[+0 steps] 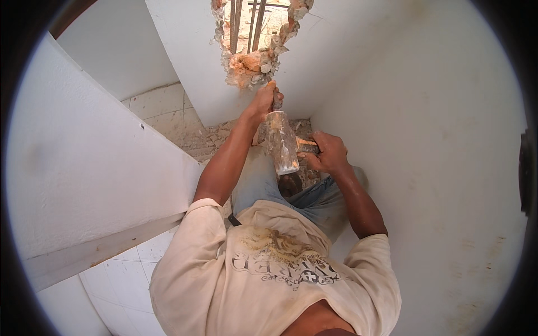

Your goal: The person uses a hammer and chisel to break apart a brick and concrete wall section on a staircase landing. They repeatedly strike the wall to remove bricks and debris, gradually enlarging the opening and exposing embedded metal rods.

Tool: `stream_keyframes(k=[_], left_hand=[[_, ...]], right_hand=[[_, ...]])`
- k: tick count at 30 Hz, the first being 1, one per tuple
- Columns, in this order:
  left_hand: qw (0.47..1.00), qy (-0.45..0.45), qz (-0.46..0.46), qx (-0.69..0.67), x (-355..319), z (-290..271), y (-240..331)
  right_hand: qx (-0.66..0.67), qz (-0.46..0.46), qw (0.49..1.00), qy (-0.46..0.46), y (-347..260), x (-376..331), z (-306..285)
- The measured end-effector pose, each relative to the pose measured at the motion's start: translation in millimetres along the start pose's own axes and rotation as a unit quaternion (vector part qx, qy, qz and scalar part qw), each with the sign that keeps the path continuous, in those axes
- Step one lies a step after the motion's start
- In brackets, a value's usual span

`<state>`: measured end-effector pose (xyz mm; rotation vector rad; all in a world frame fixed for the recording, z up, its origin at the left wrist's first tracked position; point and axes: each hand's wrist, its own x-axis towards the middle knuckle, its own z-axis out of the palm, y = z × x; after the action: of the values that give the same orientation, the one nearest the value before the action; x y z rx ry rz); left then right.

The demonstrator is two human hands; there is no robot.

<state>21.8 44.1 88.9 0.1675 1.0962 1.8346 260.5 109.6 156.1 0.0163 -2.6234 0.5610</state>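
My left hand (261,102) is closed around a chisel (277,103), held just below the ragged lower edge of a hole broken through the white wall. The chisel's tip meets the rubble edge, though its exact contact is hard to make out. In my right hand (330,152) is the short handle of a club hammer (283,144). Its heavy, dusty head is close to the chisel's near end; whether they touch I cannot tell. Broken orange brick (249,63) and crumbled mortar show along the hole's rim.
Steel bars (259,25) run up through the hole. A white wall (437,140) rises close on my right, and a white panel-like wall edge (101,151) stands to my left. Rubble (216,134) lies on the tiled floor (162,106) around my bent legs.
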Motion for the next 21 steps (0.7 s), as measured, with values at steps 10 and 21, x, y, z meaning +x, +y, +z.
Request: stream_keyframes(k=[10,21], left_hand=[[0.999,-0.002,0.026,-0.040,7.0,-0.9,-1.9],[1.000,0.003,-0.006,0.022,3.2,-3.9,2.2]], right_hand=[[0.003,0.020,0.999,-0.027,44.8,9.3,30.8],[0.084,-0.271,0.959,-0.008,-13.8,5.4,-8.2]])
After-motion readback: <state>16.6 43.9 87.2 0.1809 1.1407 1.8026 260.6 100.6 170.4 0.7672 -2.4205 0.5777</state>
